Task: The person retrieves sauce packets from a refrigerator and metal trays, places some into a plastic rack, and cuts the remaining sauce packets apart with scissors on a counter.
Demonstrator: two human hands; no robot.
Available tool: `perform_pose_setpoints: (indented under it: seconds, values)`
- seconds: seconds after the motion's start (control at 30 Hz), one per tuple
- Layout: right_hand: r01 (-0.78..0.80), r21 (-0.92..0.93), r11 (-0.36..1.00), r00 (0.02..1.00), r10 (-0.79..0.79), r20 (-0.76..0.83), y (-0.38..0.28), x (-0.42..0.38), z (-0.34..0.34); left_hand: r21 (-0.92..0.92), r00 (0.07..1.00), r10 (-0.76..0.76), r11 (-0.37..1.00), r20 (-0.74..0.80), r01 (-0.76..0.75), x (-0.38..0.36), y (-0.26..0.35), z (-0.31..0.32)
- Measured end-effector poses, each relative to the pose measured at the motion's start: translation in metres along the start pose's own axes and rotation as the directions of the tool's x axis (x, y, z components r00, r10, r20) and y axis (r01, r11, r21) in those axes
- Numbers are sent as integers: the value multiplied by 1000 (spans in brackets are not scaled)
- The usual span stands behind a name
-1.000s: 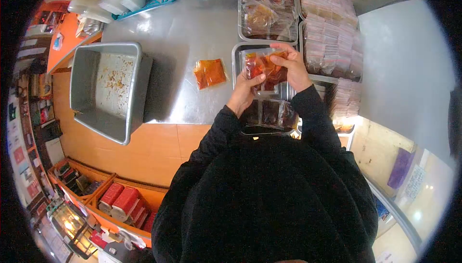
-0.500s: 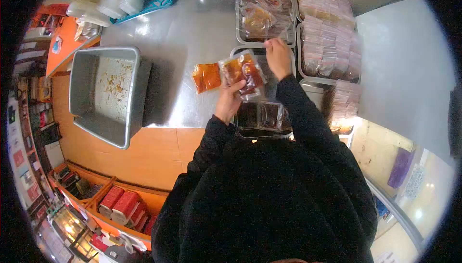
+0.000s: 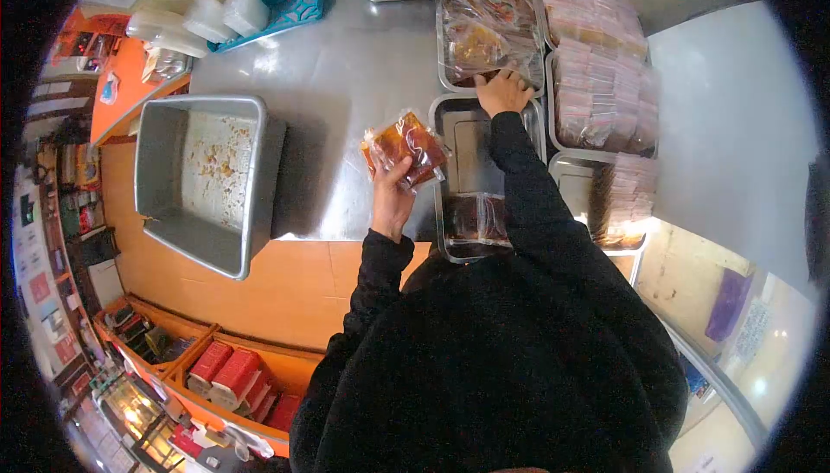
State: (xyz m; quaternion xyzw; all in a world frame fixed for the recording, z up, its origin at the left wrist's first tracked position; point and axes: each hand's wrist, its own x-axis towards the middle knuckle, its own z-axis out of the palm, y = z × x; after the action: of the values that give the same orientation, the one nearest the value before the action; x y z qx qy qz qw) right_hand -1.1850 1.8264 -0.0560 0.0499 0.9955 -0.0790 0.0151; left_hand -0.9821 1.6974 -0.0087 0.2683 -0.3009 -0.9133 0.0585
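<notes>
We are in the middle of gathering sauce packets, we think. Near us, our left hand [image 3: 391, 201] grips packets [image 3: 406, 146] of red sauce, lifted above the bench [image 3: 346, 67], elbow bent. Farther, our right arm stretches straight out; the right hand [image 3: 504, 91] rests with fingers curled on the near edge of the far tray [image 3: 454, 6] of packets. Whether it grips one, we cannot tell. The next move calls for pinching a single packet.

The right hand [image 3: 501, 92] left the sauce packet [image 3: 406, 146], reaching the far tray [image 3: 443, 41].
</notes>
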Motion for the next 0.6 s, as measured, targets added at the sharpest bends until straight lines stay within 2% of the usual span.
perform_pose_setpoints:
  seconds: [0.07,0.13,0.17,0.2,0.27,0.3,0.33,0.37,0.4,0.47,0.5,0.53,0.6]
  values:
    - [-49,65,997,997,52,-52,-10,4,0,-2,1000,-6,1000,1,6,2,0,-3]
    - [-149,230,962,978,109,180,-16,11,-3,4,1000,-15,1000,6,15,2,2,-1]
    - [-141,203,969,989,128,76,-16,10,-3,-8,1000,-7,1000,13,7,-1,5,6]
    - [-149,206,967,988,136,74,-14,14,-5,-19,1000,0,1000,20,0,-1,7,13]
    - [-100,374,922,974,13,228,-3,25,-7,-14,1000,7,1000,22,-6,0,9,20]
    - [-109,375,921,973,23,228,6,29,-4,-17,1000,19,1000,19,-19,1,9,22]
    - [-107,616,781,954,-93,284,16,32,-1,-14,1000,15,1000,23,-14,5,7,22]
    - [-125,806,579,926,-222,304,22,31,-4,-31,999,14,999,46,-13,9,5,23]
    - [-128,805,580,926,-220,306,28,30,-6,-47,998,15,999,67,-12,13,3,24]
    - [-318,927,200,891,-272,364,38,26,-21,-23,995,9,1000,97,-7,17,0,29]
    - [-539,841,-36,799,-336,498,39,18,-44,3,992,3,1000,129,-4,18,-1,33]
    - [-538,842,-40,801,-338,495,43,12,-65,6,991,5,1000,131,-6,20,-6,34]
    - [-499,866,-40,769,-480,421,54,2,-105,2,985,25,1000,168,-26,23,-16,44]
